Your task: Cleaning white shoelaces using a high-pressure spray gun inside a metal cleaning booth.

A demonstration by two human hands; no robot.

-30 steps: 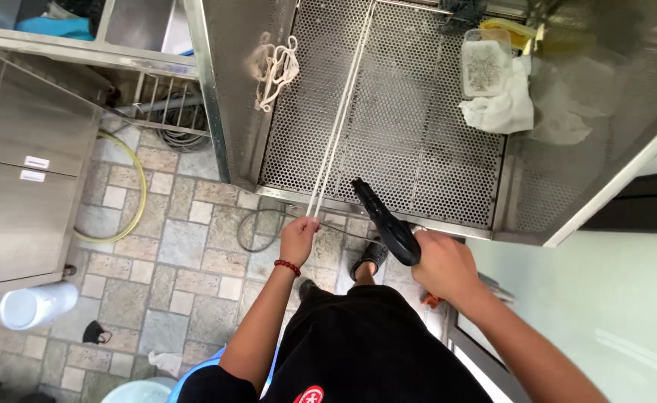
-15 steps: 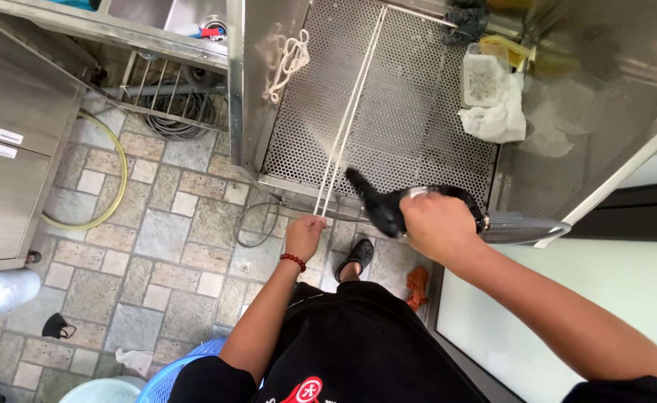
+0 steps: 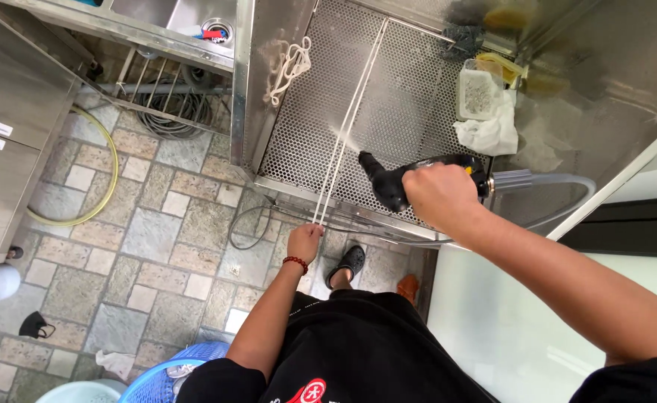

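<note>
A: What is each hand doing?
B: The left hand (image 3: 304,240) is clamped on the near ends of 2 thin white rods (image 3: 347,130). The right hand (image 3: 440,195) is closed around 1 black spray gun (image 3: 392,181), its nozzle close to the rods.
A: And the surface?
B: The rods run near to far over a perforated steel worktop (image 3: 403,112). 1 white cloth (image 3: 489,134) lies to the right; stone floor tiles (image 3: 142,231) lie left.

Commercial washing area: steel perforated sink (image 3: 418,89), tiled floor (image 3: 142,231).
</note>
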